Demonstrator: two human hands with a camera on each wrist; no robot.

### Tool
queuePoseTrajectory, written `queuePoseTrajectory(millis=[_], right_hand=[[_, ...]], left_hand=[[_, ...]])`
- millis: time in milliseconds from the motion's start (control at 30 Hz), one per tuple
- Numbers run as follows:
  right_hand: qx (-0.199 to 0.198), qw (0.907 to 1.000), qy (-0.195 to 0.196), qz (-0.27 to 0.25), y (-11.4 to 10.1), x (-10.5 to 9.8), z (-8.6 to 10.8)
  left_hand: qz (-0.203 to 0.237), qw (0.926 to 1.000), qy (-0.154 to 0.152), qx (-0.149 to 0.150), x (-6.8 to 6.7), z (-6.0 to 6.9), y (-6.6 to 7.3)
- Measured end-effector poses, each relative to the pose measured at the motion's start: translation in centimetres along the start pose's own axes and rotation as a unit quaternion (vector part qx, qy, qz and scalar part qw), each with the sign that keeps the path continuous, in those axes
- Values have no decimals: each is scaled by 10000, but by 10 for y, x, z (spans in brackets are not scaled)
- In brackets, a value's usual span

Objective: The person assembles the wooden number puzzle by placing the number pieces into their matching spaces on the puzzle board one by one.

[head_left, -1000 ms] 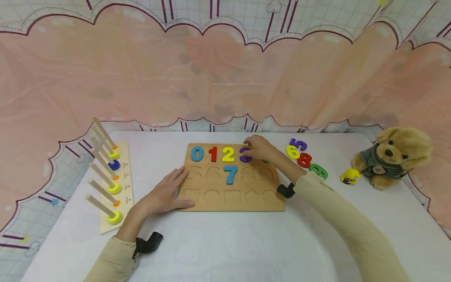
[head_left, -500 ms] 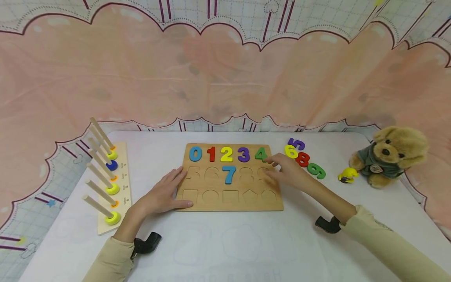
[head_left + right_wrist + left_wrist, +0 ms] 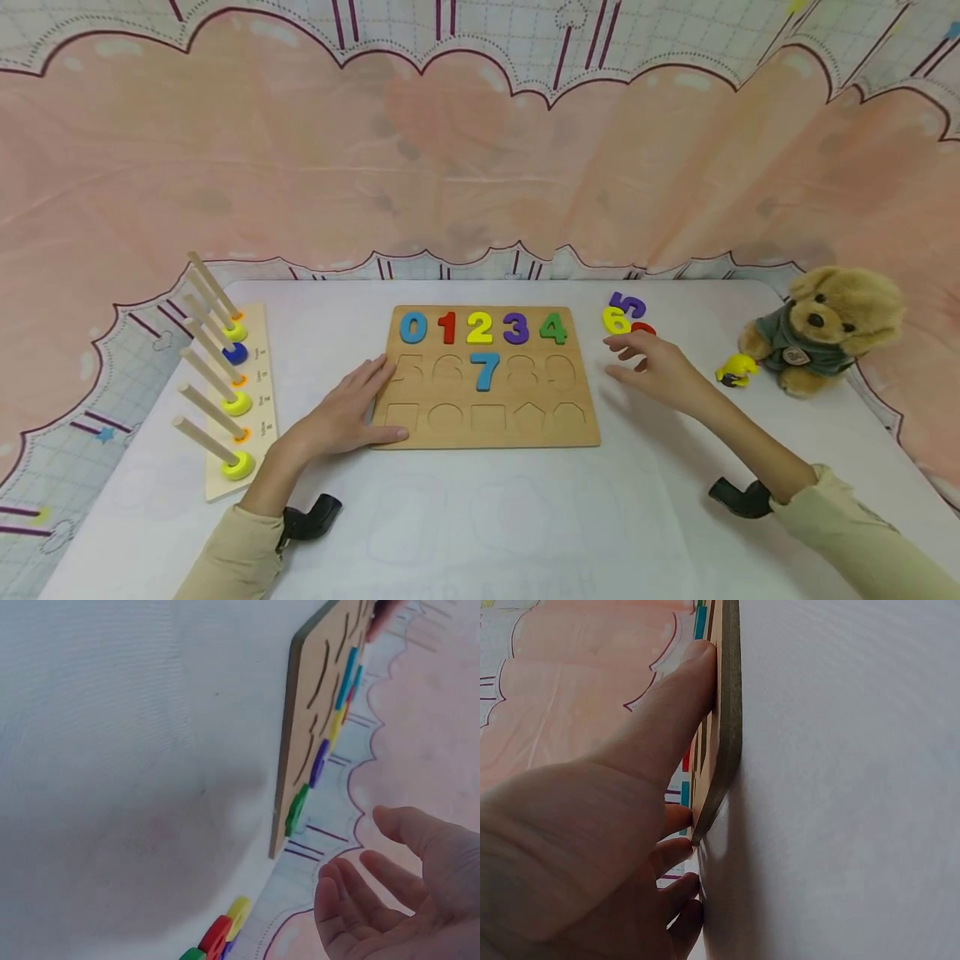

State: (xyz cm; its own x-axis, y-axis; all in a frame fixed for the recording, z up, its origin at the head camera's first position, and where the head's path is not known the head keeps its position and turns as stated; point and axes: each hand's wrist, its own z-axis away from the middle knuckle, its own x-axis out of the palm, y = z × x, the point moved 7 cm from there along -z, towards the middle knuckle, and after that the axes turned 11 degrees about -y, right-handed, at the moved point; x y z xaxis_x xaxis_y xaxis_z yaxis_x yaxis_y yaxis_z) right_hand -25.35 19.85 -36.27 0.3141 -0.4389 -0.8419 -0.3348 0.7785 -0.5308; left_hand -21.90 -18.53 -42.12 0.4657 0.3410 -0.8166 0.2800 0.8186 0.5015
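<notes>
The wooden number board (image 3: 457, 417) lies on the table with 0, 1, 2, 3 and a green 4 (image 3: 553, 328) along its top row and a blue 7 (image 3: 484, 372) in the middle row. My left hand (image 3: 339, 417) rests on its left edge, thumb on the lower corner, seen also in the left wrist view (image 3: 615, 825). Right of the board, my right hand (image 3: 663, 375) hovers with relaxed fingers and nothing in them, just below the loose yellow 6 (image 3: 616, 321), purple 5 (image 3: 627, 305) and partly covered red 8 (image 3: 642, 328). The green 9 is hidden behind it.
At the left stands a peg board (image 3: 258, 375) with upright wooden pegs and yellow, blue and orange rings. A plush bear (image 3: 821, 333) sits at the right beside a small yellow toy (image 3: 737, 370). A patterned cloth (image 3: 450, 167) hangs behind the table.
My right hand has moved right, off the board's top row to beside the loose numbers, uncovering the 3 and the green 4. My left hand has stayed on the board's edge.
</notes>
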Motion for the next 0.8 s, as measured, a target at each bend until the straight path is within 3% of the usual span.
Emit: queuePoseTrajectory(millis=[233, 567, 800], right_hand=[[25, 9999, 127, 42, 8, -8, 3], [854, 9958, -304, 90, 58, -15, 9], [1150, 9922, -479, 24, 76, -14, 12]], left_hand=[[6, 10000, 9, 11, 1, 0, -1], [-3, 10000, -50, -43, -1, -1, 0], [6, 10000, -45, -46, 0, 0, 0]])
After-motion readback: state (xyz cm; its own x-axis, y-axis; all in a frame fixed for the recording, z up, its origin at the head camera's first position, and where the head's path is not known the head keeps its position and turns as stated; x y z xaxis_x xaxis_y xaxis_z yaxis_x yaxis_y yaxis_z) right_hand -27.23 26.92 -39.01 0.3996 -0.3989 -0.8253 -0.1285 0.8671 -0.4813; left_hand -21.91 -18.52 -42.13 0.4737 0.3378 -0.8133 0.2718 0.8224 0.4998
